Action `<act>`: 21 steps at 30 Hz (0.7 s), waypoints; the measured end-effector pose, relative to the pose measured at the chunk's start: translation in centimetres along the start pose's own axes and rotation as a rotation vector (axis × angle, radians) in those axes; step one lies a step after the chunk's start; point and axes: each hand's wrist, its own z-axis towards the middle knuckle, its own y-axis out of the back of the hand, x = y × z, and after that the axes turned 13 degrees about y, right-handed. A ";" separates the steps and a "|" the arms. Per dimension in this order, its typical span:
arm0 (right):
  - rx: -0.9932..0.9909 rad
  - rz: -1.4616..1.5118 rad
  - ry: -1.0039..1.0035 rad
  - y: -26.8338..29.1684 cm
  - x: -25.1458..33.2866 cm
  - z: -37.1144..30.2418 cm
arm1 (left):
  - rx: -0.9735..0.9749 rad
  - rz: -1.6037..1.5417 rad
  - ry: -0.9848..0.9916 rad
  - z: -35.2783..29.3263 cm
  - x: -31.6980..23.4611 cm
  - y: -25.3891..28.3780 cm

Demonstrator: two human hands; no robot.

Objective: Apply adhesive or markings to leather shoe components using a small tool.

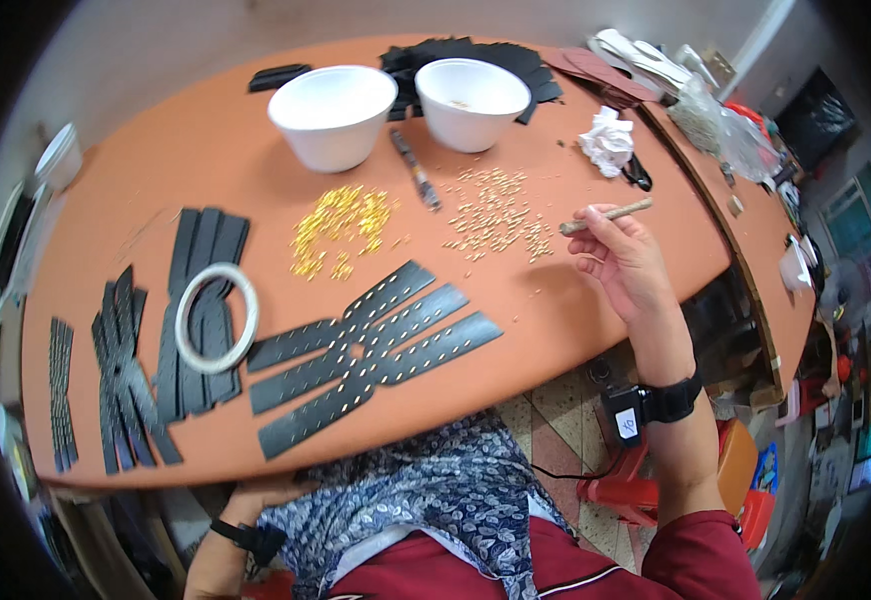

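My right hand [624, 262] is raised above the right side of the table, its fingers closed around a short, thin greyish-brown stick [640, 206]. My left hand [274, 490] rests low by the table's front edge, against the patterned blue cloth on my lap; its fingers are hidden. Between them lies a black piece of splayed strips [396, 325], dotted with small gold bits. Behind it are a heap of bright gold bits [361, 215] and a scatter of paler gold ones [496, 220], the latter nearer my right hand.
Two white foam bowls [334, 140] [471, 125] stand at the back before a stack of black pieces [546, 85]. A dark pen-like tool [414, 170] lies between the heaps. Leftward, a white tape roll [186, 345] sits on black strips [196, 240]. Crumpled tissue [608, 140] lies right.
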 end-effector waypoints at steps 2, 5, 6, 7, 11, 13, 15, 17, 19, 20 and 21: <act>0.065 0.129 0.050 -1.1 0.1 -1.6 | -0.042 -0.058 0.059 -2.3 -0.4 0.4; 0.138 0.250 0.071 -3.8 0.1 -3.8 | -0.149 -0.064 0.089 -5.4 -1.5 1.6; 0.204 0.286 0.063 -4.9 0.0 -4.5 | -0.159 -0.124 0.106 -6.5 -2.1 2.1; 0.251 0.304 0.043 -6.1 -0.2 -5.3 | -0.201 -0.184 0.116 -7.7 -3.0 2.5; 0.350 0.279 0.033 -10.1 -0.9 -7.7 | -0.302 -0.276 0.061 -11.4 -7.1 5.9; 0.368 0.194 0.100 -11.9 -1.3 -8.6 | -0.354 -0.359 -0.049 -12.9 -9.1 7.8; 0.408 0.149 0.135 -13.4 -1.6 -9.2 | -0.501 -0.411 -0.124 -14.1 -11.1 9.1; 0.443 -0.012 0.259 -14.6 -2.0 -9.6 | -0.687 -0.389 -0.287 -14.5 -12.6 10.3; 0.456 -0.029 0.278 -15.6 -2.3 -9.5 | -0.822 -0.332 -0.354 -13.9 -13.5 11.4; 0.465 -0.030 0.303 -16.0 -2.6 -9.4 | -0.948 -0.269 -0.409 -13.4 -13.9 11.8; 0.473 -0.029 0.328 -16.3 -2.8 -9.3 | -0.956 -0.279 -0.418 -12.5 -14.2 12.2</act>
